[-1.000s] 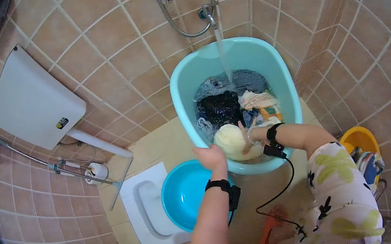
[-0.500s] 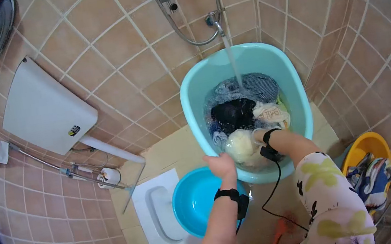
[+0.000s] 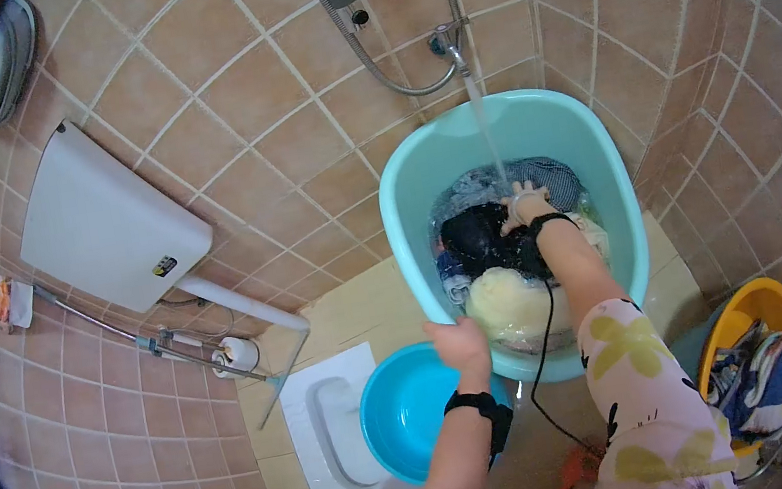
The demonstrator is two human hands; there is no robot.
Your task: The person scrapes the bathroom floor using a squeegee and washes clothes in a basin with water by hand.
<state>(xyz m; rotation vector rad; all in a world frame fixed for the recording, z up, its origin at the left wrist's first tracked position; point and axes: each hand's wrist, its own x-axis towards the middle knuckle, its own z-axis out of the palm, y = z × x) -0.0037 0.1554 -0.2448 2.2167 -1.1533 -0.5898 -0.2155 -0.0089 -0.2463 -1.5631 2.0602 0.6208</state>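
Note:
A large light-teal tub (image 3: 397,213) holds wet clothes in water under a running tap (image 3: 456,58). My left hand (image 3: 462,345) grips the tub's near left rim. Inside the tub, my right hand (image 3: 525,206) has its fingers spread over a black garment (image 3: 476,240), close to the stream of water. A pale yellow fluffy item (image 3: 511,302) bulges up at the near side, below my right wrist. Dark checked cloth (image 3: 554,182) lies at the far side. Both wrists wear black straps, and a cable hangs from the right one.
A blue basin (image 3: 406,414) stands left of the tub, overlapping the white squat toilet (image 3: 327,456). To the right is a yellow basket (image 3: 763,295) holding clothes. A cistern (image 3: 109,221), its pipe and a shower hose are on the tiled walls.
My right hand has moved away from me, from beside the pale yellow item to the black garment, and its fingers have spread. My left hand stays at the rim. The view has shifted slightly.

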